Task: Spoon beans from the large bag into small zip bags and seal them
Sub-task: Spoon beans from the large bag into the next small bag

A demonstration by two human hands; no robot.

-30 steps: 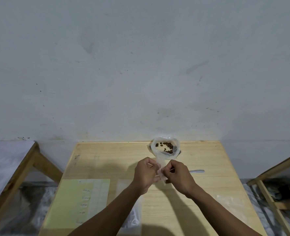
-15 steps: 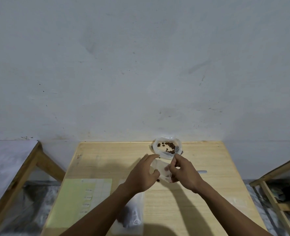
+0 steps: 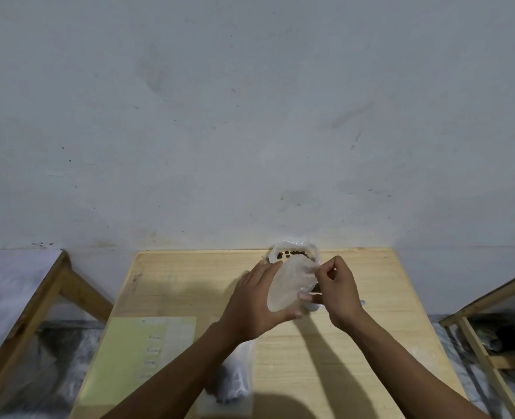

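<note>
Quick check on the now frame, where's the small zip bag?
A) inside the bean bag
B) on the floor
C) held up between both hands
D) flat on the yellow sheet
C: the zip bag is off the table, the left hand cupping its side while the right hand pinches its top edge, just in front of the bean bag.

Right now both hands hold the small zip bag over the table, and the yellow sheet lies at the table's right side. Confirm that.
Not quite. Both hands, left and right, do hold the small zip bag over the table, but the head view shows the yellow sheet at the table's left side.
</note>
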